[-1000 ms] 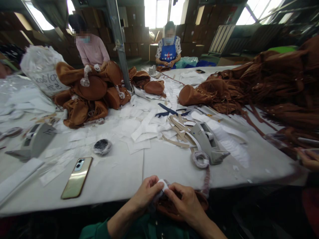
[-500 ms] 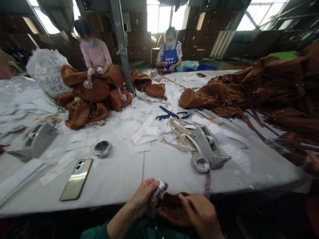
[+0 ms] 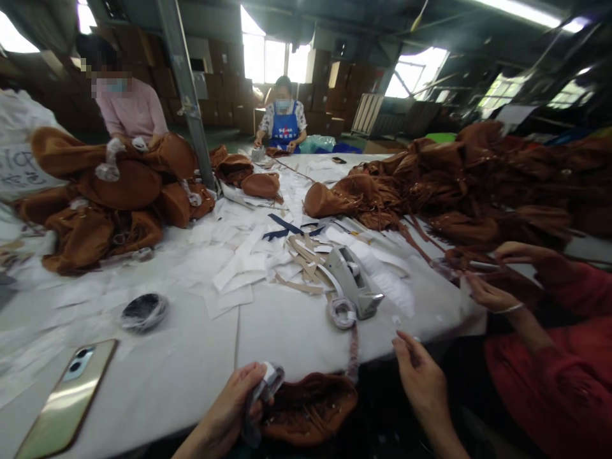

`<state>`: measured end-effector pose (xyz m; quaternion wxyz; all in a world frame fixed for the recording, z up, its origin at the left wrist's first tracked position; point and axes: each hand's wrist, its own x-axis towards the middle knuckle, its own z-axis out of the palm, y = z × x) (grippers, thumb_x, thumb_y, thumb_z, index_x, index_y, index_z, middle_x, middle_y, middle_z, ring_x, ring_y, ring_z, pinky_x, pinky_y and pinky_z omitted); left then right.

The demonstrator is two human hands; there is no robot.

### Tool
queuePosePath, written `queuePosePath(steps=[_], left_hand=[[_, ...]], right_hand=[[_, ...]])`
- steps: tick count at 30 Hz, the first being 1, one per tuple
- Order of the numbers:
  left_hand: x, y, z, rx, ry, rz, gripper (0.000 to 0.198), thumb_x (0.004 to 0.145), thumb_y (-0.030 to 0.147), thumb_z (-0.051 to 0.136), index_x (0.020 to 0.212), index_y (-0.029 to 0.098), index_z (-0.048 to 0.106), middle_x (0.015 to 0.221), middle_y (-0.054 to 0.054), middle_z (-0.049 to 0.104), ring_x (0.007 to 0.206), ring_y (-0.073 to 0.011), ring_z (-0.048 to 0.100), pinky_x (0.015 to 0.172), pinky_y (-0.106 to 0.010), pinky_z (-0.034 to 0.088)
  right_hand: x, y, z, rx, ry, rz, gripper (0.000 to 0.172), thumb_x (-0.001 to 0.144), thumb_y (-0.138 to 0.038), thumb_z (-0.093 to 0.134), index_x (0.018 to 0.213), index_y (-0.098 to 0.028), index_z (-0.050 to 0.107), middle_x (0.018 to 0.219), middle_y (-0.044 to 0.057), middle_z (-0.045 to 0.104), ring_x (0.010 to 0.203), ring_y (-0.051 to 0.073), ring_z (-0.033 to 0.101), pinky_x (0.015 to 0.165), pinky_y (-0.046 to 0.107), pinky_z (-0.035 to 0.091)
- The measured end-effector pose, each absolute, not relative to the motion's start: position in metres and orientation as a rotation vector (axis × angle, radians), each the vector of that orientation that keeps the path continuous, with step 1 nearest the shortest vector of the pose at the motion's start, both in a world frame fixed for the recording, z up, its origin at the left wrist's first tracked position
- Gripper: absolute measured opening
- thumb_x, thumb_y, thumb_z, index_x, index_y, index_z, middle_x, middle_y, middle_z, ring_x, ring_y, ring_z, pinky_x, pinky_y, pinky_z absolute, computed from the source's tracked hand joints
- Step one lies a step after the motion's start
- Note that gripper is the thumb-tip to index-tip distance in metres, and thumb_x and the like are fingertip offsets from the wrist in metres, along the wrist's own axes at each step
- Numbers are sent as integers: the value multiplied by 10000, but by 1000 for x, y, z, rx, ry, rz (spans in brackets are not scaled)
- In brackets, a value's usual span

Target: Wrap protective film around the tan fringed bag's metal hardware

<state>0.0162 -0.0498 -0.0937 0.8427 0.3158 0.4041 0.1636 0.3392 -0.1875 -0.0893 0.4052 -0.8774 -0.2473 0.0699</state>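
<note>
My left hand (image 3: 234,398) is closed around a plastic-wrapped strap (image 3: 270,381), folded up, with a white piece on its top. Just to its right, a brown fringed bag (image 3: 313,408) sits at the table's front edge, its mouth facing up. My right hand (image 3: 423,382) is off the bag, in the air past the table edge, thumb and fingers apart and slightly curled. Beyond it stands a grey tape dispenser (image 3: 351,284). A coiled, wrapped strap (image 3: 342,313) lies against the dispenser, its tail running down to the bag.
A phone (image 3: 71,395) and a dark wrapped coil (image 3: 143,312) lie at left. Brown bags are heaped at left (image 3: 119,185) and right (image 3: 459,185). Paper scraps (image 3: 239,268) cover the middle. A co-worker's hands (image 3: 492,293) handle a bag at right; two people sit across, near a post (image 3: 186,95).
My right hand has let go of the bag and moved right, away from it. My left hand still grips the wrapped strap. The view has turned right, bringing the co-worker in red into sight.
</note>
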Motion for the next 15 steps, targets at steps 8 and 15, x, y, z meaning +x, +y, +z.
queuePosePath(steps=[8,15], left_hand=[[9,-64,-100,669,897,390,543,665,651,701,765,154,504,534,-28,623,340,-25,308,368,-166,202],[3,-65,-112,639,916,403,577,634,675,712,757,138,539,501,-19,603,326,-14,305,365,-156,179]], right_hand=[[419,-122,-82,-2160,-645,237,657,773,-605,433,1138,-99,641,1046,168,687,957,282,627,825,366,485],[446,-84,-80,-2200,-768,459,495,734,-544,502,749,-109,738,731,110,709,786,259,643,660,304,468]])
